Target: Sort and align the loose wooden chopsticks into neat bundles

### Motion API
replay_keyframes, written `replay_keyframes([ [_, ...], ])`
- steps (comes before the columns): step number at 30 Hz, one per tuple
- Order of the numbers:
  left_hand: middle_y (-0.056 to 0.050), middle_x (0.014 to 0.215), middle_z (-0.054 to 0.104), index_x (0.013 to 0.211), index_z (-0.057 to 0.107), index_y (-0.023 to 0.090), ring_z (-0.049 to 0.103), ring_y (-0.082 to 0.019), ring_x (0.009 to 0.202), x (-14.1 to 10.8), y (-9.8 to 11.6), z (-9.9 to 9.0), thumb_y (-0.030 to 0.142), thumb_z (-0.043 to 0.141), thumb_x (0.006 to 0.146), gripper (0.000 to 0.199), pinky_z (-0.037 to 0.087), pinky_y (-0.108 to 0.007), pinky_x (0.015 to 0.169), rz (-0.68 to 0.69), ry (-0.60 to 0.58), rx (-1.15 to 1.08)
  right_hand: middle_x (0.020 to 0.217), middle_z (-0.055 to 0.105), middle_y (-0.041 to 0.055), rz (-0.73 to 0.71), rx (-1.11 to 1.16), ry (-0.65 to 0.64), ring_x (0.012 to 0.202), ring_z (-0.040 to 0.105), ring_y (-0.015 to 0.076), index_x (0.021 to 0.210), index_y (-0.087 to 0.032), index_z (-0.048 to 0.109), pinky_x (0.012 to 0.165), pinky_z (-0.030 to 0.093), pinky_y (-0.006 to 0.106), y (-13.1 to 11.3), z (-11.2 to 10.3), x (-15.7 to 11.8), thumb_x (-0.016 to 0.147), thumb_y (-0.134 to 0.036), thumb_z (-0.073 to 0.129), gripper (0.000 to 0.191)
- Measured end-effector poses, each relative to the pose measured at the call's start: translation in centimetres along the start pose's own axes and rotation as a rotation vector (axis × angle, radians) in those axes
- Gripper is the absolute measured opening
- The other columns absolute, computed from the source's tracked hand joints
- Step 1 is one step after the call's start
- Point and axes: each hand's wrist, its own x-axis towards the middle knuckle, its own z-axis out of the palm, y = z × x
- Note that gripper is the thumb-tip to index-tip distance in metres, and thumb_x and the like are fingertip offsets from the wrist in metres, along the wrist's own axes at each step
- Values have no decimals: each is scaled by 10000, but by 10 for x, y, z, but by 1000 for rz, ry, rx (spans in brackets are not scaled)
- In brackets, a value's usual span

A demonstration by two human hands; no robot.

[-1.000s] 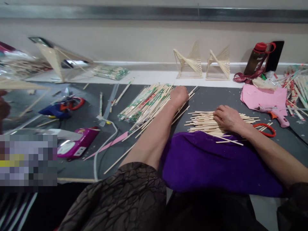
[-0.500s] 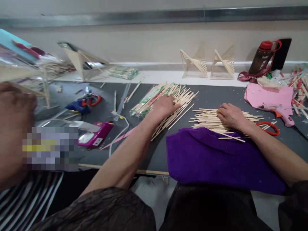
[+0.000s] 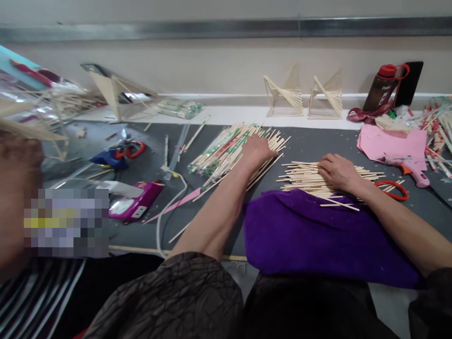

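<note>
At far left a co-worker's blurred hand (image 3: 21,165) shows near a magenta-cased device (image 3: 143,197). Next come plastic-wrapped chopsticks (image 3: 213,153) in a slanting heap; at their right side the person's left hand (image 3: 259,150) lies over bare chopsticks (image 3: 276,141), thumb stretched rightward, the other fingertips hidden, so I cannot tell whether they pinch any. Further right, a second pile of bare chopsticks (image 3: 300,178) lies crosswise just beyond a purple cloth (image 3: 318,240). The right hand (image 3: 337,173) rests on that pile, fingers close together and bent downward; whether they grip is unclear. Orange-handled scissors (image 3: 406,192) lie beside it, then a pink glue gun (image 3: 420,179).
</note>
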Motion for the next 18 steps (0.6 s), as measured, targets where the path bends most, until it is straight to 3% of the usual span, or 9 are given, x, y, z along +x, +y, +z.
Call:
replay_keyframes([
  [7, -235, 1149, 663, 1152, 649, 67, 624, -348, 1064, 21, 13, 2, 237, 620, 698, 487, 512, -390, 860, -21, -62, 26, 1072, 650, 81, -8, 14, 5, 906, 544, 203, 1019, -192, 698, 767, 372, 309, 1, 1, 0, 970, -303, 363, 356],
  [13, -257, 1217, 621, 1209, 594, 35, 603, -357, 1097, 33, 3, 17, 218, 533, 765, 484, 499, -407, 866, -83, 31, -63, 1087, 646, 83, -13, 28, 22, 913, 534, 205, 1016, -191, 696, 771, 364, 310, 1, 1, 0, 966, -296, 372, 344],
  [18, -280, 1230, 602, 1217, 567, 17, 598, -347, 1105, 48, -15, 4, 260, 464, 829, 468, 468, -393, 882, -83, -20, -124, 1069, 649, 82, -15, 40, 29, 905, 532, 201, 1008, -189, 698, 766, 364, 307, 1, 0, -1, 968, -289, 371, 344],
])
